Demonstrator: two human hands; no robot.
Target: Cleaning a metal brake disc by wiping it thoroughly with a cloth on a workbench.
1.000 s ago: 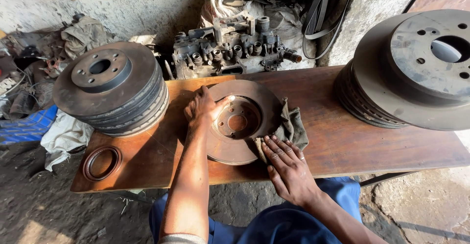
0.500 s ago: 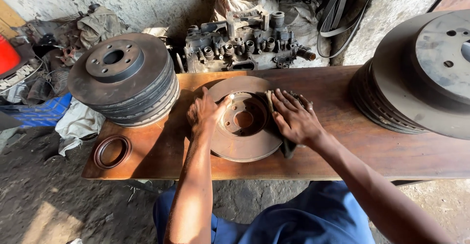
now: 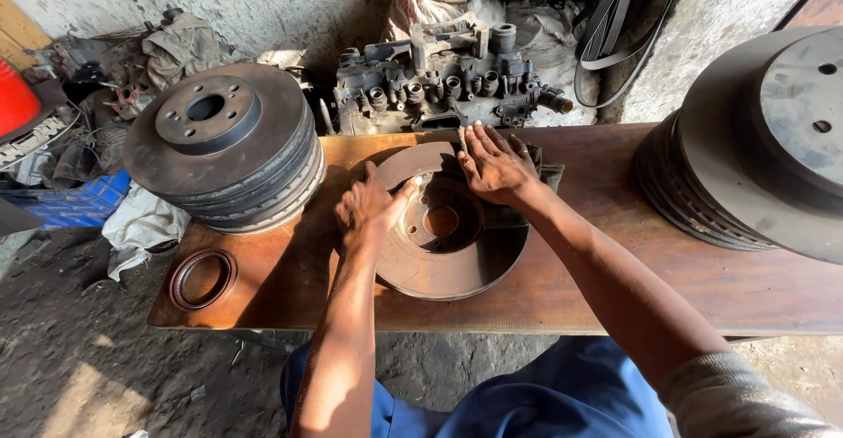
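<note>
A rusty brake disc (image 3: 443, 258) is lying flat on the wooden bench (image 3: 615, 271), near its middle. The left hand (image 3: 367, 209) is resting on the disc's left rim with fingers bent and thumb reaching toward the hub, forearm stretching in from the near edge. The right hand (image 3: 493, 166) is pressing flat and open, fingers spread, on the disc's far edge over a dark rag (image 3: 546, 174), gripping nothing.
</note>
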